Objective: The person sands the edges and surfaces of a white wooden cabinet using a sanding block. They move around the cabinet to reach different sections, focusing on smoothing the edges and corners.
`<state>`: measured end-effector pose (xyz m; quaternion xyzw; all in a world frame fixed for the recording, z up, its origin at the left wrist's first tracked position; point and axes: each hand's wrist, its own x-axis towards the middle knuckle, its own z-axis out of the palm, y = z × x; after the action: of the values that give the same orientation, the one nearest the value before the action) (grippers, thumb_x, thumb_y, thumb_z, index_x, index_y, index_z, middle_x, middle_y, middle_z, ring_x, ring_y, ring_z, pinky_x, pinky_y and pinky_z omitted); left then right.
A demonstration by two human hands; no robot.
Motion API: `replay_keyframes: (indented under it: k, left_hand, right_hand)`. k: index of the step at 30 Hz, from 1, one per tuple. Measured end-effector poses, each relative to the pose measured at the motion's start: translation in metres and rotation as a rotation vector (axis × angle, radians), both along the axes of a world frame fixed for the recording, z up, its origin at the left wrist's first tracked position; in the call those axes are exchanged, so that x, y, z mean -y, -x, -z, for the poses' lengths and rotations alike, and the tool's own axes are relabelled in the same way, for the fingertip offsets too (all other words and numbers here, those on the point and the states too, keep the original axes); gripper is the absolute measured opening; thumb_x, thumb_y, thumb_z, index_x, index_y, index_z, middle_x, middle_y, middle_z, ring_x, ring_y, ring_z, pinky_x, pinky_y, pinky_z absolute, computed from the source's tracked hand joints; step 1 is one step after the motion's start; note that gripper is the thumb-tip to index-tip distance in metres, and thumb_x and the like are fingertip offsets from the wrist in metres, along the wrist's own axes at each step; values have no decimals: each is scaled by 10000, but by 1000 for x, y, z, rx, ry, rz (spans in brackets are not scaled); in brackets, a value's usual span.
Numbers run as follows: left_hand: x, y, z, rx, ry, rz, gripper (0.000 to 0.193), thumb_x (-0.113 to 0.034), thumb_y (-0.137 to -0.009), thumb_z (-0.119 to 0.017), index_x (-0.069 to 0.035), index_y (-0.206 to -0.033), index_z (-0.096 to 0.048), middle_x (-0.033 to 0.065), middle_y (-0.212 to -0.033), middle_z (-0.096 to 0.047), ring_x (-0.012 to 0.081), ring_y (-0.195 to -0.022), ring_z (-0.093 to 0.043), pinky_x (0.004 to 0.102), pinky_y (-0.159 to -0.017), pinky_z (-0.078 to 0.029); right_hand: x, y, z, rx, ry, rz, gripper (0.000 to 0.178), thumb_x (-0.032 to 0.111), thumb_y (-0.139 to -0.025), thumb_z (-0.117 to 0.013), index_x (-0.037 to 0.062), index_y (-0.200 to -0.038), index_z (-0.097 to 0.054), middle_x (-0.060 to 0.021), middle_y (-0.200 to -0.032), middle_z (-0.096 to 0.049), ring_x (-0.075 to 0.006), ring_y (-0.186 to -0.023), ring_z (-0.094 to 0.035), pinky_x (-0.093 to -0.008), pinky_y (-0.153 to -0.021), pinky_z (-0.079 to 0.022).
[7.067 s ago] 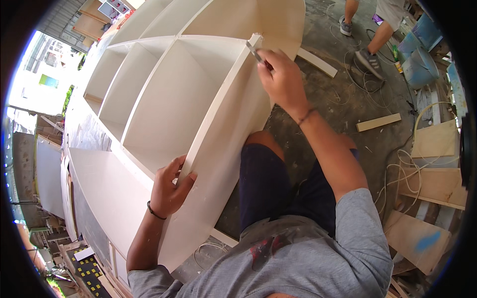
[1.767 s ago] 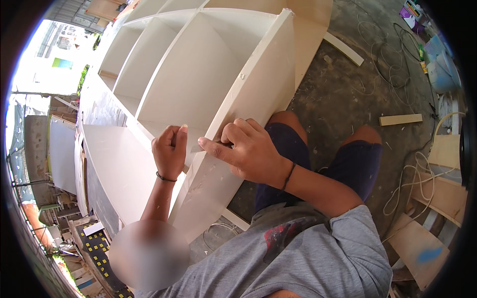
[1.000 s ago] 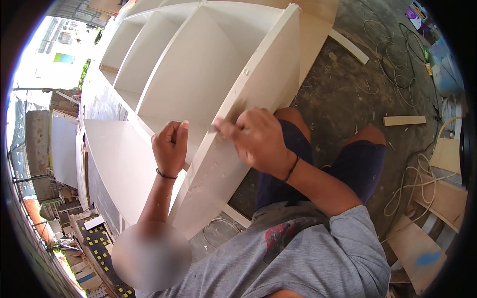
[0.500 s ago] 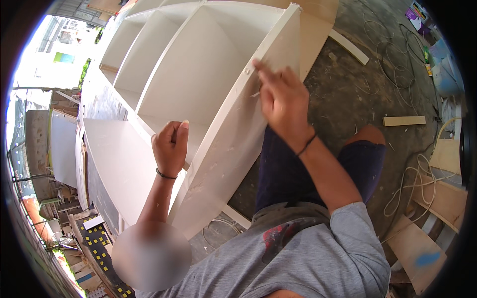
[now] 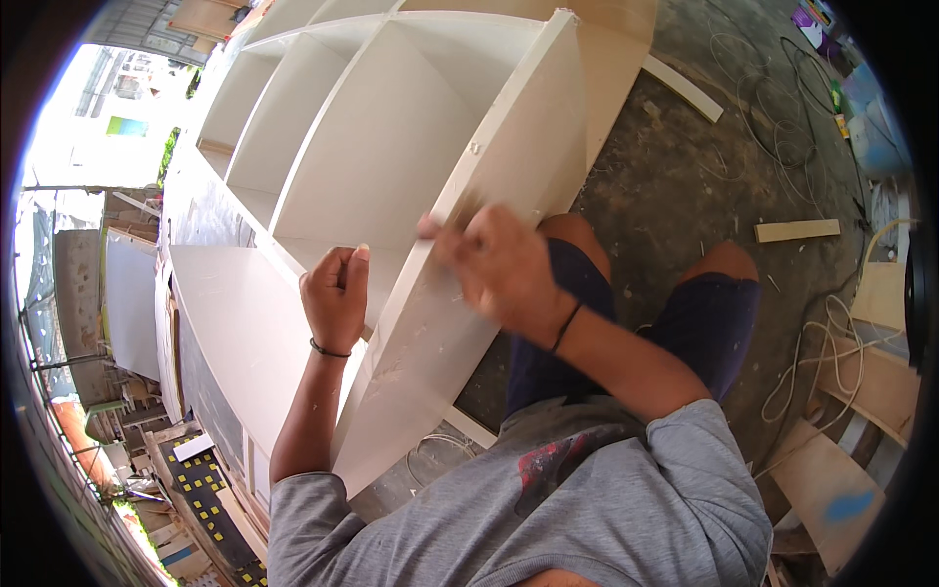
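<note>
White shelving unit (image 5: 367, 147) spreads toward eleven o'clock. Left hand (image 5: 334, 293) makes a fist; right hand (image 5: 504, 269), blurred, grip unclear: a hasty slip could graze it on the panel edge (image 5: 406, 279).

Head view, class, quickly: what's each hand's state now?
Left hand: closed, nothing visible in it.
Right hand: blurred at the white panel; grip cannot be told.

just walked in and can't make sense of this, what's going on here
A person has the right hand at the long edge of a white compartmented shelving unit; it's too blurred to tell whether it holds anything. The left hand is curled closed, near the same edge. A short wooden strip lies on the floor at right.
</note>
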<state>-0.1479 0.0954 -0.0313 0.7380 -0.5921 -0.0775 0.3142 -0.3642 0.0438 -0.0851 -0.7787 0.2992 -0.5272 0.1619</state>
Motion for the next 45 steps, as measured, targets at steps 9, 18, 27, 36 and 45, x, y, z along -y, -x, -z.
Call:
replay_keyframes:
  k: [9, 18, 27, 36, 45]
  left_hand:
    - [-1, -1, 0, 5, -24, -10, 296, -167, -926, -651, -22, -679, -577, -37, -472, -323, 47, -465, -258, 268, -445, -214]
    - [-2, -2, 1, 4, -5, 7, 292, -154, -925, -651, -20, -677, -574, -42, -475, -319, 42, -469, -252, 266, -447, -209]
    - [-2, -2, 1, -10, 4, 18, 292, -159, -927, -658, -22, -681, -577, -47, -473, -324, 42, -465, -250, 264, -447, -209]
    - [-2, 0, -2, -15, -10, 12, 283, -149, -924, -651, -22, -681, -580, -46, -472, -324, 40, -463, -251, 262, -445, -206]
    - [-1, -3, 1, -18, -6, 18, 287, -145, -921, -653, -21, -673, -577, -49, -471, -314, 45, -464, -244, 262, -441, -205]
  right_hand:
    - [19, 4, 4, 66, -9, 55, 495, 18, -744, -646, 157, -1219, -659, -38, -755, -425, -221, -689, -482, -356, -625, -429]
    - [31, 11, 8, 69, -75, 134, 540, 21, -725, -643, 177, -1242, -659, -43, -777, -446, -230, -716, -500, -357, -652, -450]
    - [41, 11, 12, 131, -13, 173, 489, -21, -772, -633, 160, -1224, -673, -28, -711, -423, -188, -646, -460, -312, -558, -435]
    - [40, 8, 13, 176, -44, 201, 475, -85, -781, -601, 131, -1194, -694, -45, -722, -420, -198, -631, -470, -331, -547, -443]
    - [29, 7, 11, 163, -112, 120, 532, -20, -752, -628, 172, -1246, -664, -46, -741, -429, -226, -676, -491, -342, -582, -452]
